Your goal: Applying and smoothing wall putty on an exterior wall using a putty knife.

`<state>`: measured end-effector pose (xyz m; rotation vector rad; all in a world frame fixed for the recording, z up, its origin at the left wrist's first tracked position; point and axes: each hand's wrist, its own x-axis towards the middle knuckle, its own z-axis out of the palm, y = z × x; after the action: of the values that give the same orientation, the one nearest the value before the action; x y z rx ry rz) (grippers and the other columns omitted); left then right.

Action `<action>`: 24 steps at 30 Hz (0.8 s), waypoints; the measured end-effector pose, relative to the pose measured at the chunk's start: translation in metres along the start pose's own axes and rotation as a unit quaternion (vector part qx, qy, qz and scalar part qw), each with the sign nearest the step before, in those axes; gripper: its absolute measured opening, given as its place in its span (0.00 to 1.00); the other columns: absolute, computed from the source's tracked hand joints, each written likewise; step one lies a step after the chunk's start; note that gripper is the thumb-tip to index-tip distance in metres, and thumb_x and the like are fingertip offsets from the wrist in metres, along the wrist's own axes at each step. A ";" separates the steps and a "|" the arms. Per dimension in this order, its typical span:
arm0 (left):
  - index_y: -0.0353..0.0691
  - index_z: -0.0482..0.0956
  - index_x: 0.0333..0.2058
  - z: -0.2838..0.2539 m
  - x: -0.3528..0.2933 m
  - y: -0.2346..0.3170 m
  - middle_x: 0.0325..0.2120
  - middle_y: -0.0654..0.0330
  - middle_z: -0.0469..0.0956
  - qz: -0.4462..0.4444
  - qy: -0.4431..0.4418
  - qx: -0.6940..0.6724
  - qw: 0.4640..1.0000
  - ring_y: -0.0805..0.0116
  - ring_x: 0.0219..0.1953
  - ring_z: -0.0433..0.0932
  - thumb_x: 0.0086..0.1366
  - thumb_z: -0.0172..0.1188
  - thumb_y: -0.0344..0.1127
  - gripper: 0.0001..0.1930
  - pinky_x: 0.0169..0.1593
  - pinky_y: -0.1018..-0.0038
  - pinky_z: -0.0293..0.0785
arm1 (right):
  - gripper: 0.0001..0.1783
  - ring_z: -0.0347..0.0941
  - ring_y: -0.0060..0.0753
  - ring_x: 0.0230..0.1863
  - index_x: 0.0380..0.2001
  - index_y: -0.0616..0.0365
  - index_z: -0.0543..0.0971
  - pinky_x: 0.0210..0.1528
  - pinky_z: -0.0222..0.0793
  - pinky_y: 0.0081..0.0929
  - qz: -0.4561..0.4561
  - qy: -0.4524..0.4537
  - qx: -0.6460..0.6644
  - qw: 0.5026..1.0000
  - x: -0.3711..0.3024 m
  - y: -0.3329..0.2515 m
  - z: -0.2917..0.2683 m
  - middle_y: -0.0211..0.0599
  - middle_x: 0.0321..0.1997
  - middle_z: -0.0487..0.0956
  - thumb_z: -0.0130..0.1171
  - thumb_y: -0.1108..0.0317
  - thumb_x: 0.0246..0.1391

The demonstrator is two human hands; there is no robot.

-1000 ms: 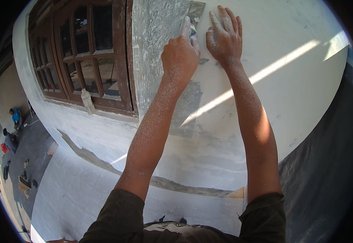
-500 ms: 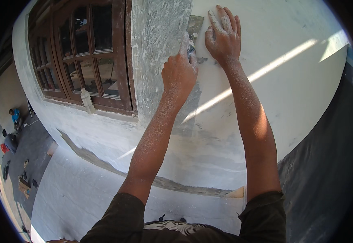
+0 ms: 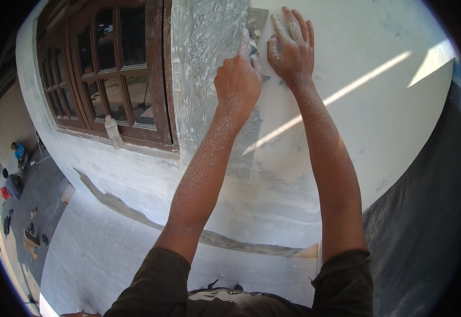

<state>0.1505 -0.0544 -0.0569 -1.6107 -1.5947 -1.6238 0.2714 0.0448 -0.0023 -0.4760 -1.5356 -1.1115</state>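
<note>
Dusty arms (image 3: 203, 182) raised, right fingers (image 3: 295, 29) extended

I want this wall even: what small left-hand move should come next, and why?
Perhaps ease the scraper left onto the rough grey strip: your left hand grips it at the border, and the wall to the right looks smoother.

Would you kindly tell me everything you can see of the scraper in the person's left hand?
The scraper has a flat, greyish blade, apparently metal, wider toward its far end. The left hand grips its mostly hidden handle, index finger stretched toward the blade; pale smears show near the fingers. It points up and away from the person, the blade over the wall beside a rough grey strip; whether its edge touches is unclear.
</note>
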 end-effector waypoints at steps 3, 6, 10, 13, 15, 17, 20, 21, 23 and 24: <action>0.45 0.65 0.69 -0.002 0.004 0.004 0.38 0.39 0.84 -0.017 -0.006 -0.009 1.000 0.39 0.43 0.84 0.70 0.56 0.40 0.30 0.49 0.48 0.79 | 0.27 0.56 0.43 0.76 0.61 0.51 0.78 0.80 0.42 0.49 0.001 -0.002 -0.003 1.000 -0.001 0.001 0.002 0.38 0.73 0.67 0.56 0.64 0.56; 0.44 0.66 0.69 0.004 -0.016 -0.001 0.37 0.40 0.84 -0.024 -0.012 -0.013 1.000 0.40 0.41 0.84 0.71 0.55 0.40 0.29 0.48 0.49 0.80 | 0.27 0.56 0.44 0.76 0.60 0.51 0.79 0.80 0.42 0.50 -0.001 -0.002 -0.005 1.000 -0.002 0.003 0.002 0.38 0.73 0.67 0.56 0.65 0.56; 0.44 0.66 0.68 0.002 -0.015 0.000 0.36 0.40 0.85 -0.040 -0.027 -0.010 0.999 0.40 0.40 0.84 0.71 0.55 0.41 0.28 0.47 0.49 0.80 | 0.27 0.56 0.43 0.76 0.60 0.51 0.79 0.80 0.42 0.49 -0.002 0.002 -0.002 1.000 -0.002 0.002 0.002 0.38 0.73 0.67 0.57 0.65 0.56; 0.46 0.65 0.70 0.001 0.008 0.004 0.36 0.41 0.85 -0.015 0.003 0.003 1.000 0.40 0.40 0.85 0.71 0.56 0.41 0.30 0.46 0.50 0.81 | 0.27 0.56 0.43 0.77 0.60 0.51 0.79 0.80 0.42 0.49 0.002 0.002 0.002 1.000 -0.002 0.002 0.002 0.38 0.73 0.67 0.57 0.65 0.56; 0.46 0.65 0.70 0.001 0.004 0.002 0.36 0.41 0.85 -0.017 0.003 0.009 1.000 0.40 0.40 0.85 0.71 0.56 0.41 0.30 0.46 0.50 0.81 | 0.27 0.56 0.43 0.77 0.60 0.51 0.79 0.80 0.42 0.49 0.000 0.003 -0.002 1.000 -0.002 0.001 0.005 0.38 0.73 0.67 0.57 0.65 0.56; 0.46 0.65 0.70 0.004 -0.005 0.002 0.36 0.41 0.85 -0.019 0.005 0.012 1.000 0.41 0.40 0.85 0.71 0.56 0.41 0.30 0.46 0.50 0.81 | 0.27 0.56 0.43 0.77 0.60 0.51 0.79 0.80 0.42 0.49 -0.004 0.004 -0.007 1.000 -0.003 0.003 0.004 0.38 0.73 0.67 0.57 0.65 0.56; 0.44 0.61 0.71 0.007 -0.015 -0.001 0.34 0.43 0.85 -0.007 -0.008 0.046 0.999 0.49 0.34 0.87 0.70 0.58 0.38 0.32 0.36 0.57 0.85 | 0.27 0.56 0.44 0.77 0.60 0.51 0.79 0.80 0.42 0.50 -0.003 -0.002 -0.011 1.000 -0.003 0.004 0.002 0.39 0.73 0.68 0.57 0.65 0.56; 0.44 0.61 0.71 0.008 -0.009 0.000 0.34 0.43 0.85 0.001 0.000 0.049 0.999 0.49 0.34 0.87 0.70 0.58 0.38 0.33 0.36 0.57 0.85 | 0.27 0.56 0.44 0.77 0.60 0.51 0.79 0.80 0.42 0.50 -0.002 0.001 -0.005 1.000 -0.003 0.003 0.002 0.39 0.73 0.68 0.57 0.65 0.56; 0.44 0.60 0.72 0.002 0.006 0.004 0.34 0.43 0.85 0.011 0.009 0.054 0.998 0.49 0.35 0.87 0.70 0.59 0.38 0.33 0.36 0.57 0.85 | 0.27 0.56 0.44 0.77 0.60 0.51 0.79 0.79 0.42 0.50 -0.002 0.007 0.002 1.000 -0.001 0.002 0.004 0.39 0.73 0.68 0.58 0.65 0.56; 0.45 0.63 0.71 -0.001 0.014 0.007 0.36 0.41 0.85 0.004 0.018 0.035 0.999 0.45 0.38 0.86 0.71 0.57 0.39 0.31 0.42 0.54 0.83 | 0.27 0.56 0.44 0.77 0.60 0.51 0.79 0.80 0.42 0.50 -0.001 0.005 -0.002 1.000 -0.001 0.001 0.005 0.39 0.73 0.68 0.58 0.64 0.56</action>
<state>0.1518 -0.0515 -0.0414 -1.5416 -1.6074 -1.5655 0.2695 0.0491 -0.0023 -0.4711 -1.5249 -1.1163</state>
